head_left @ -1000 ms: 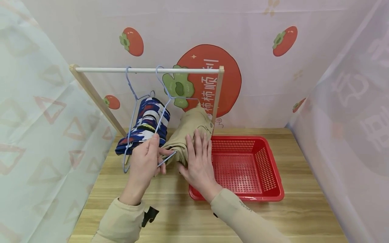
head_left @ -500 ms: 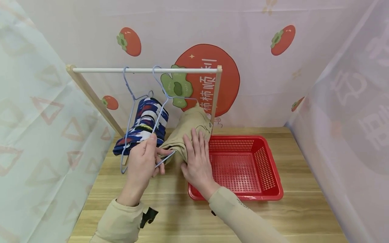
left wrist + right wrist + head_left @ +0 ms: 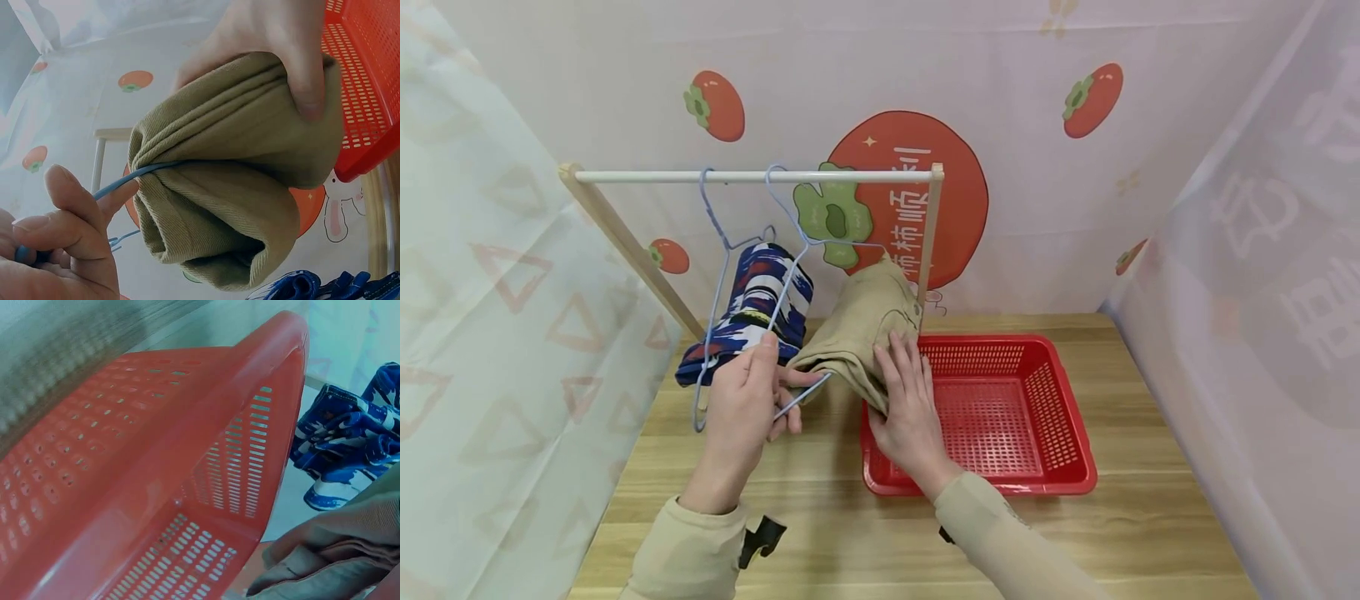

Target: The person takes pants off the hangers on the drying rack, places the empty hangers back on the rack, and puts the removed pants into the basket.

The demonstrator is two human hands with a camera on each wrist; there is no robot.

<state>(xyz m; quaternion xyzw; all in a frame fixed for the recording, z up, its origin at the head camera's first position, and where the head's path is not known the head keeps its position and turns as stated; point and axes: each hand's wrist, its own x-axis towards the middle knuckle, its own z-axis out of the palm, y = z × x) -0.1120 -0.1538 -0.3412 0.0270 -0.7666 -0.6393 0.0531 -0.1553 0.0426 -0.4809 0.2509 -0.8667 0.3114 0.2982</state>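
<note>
Khaki pants [image 3: 861, 321] lie folded over the lower bar of a light-blue wire hanger [image 3: 791, 279] hooked on the rack's rail. My left hand [image 3: 741, 408] grips the hanger's near end, its index finger reaching along the wire to the cloth. The right hand [image 3: 910, 412] holds the pants' near right edge. In the left wrist view, its thumb [image 3: 306, 87] presses the outside of the khaki cloth while the other fingers are hidden behind. Left of them, blue, white and red patterned clothing [image 3: 756, 304] hangs on a second blue hanger [image 3: 718, 287].
A wooden rack with a white rail [image 3: 647, 177] stands at the back left. A red perforated basket [image 3: 1075, 417] sits on the wooden table [image 3: 1150, 517], just right of the right hand. Printed cloth walls [image 3: 1000, 250] enclose the table.
My right hand has slid right and slightly down, drawing the khaki pants' near edge out toward the basket, so the cloth lies wider. The left hand keeps its grip on the hanger.
</note>
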